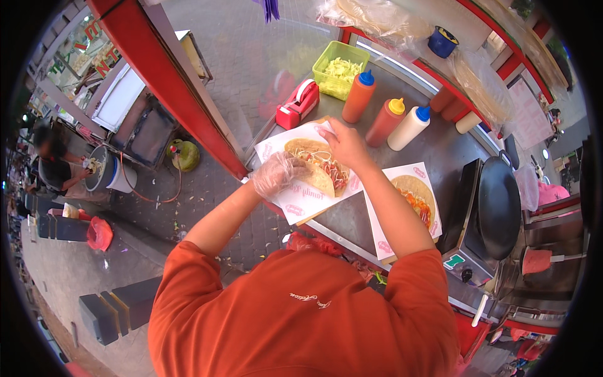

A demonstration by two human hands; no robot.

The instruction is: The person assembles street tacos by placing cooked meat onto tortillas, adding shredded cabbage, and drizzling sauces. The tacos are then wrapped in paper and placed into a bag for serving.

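A round flatbread (317, 181) filled with shredded vegetables and streaks of white sauce lies on a printed white paper sheet (295, 210). My left hand (274, 174), in a clear plastic glove, has its fingers on the bread's left side, where the near edge curls up over the filling. My bare right hand (345, 146) pinches the paper at the far side, beside the filling. To the right, under my right forearm, a second flatbread (402, 182) topped with orange-red sauce rests on another paper sheet (383, 235); my arm hides part of it.
Behind the papers stand a red tape dispenser (298, 105), a green basket of shredded cabbage (339, 72), an orange bottle (358, 97), a red bottle (384, 124) and a white bottle (408, 129). A black round pan (499, 207) stands right. A red post (163, 81) rises left.
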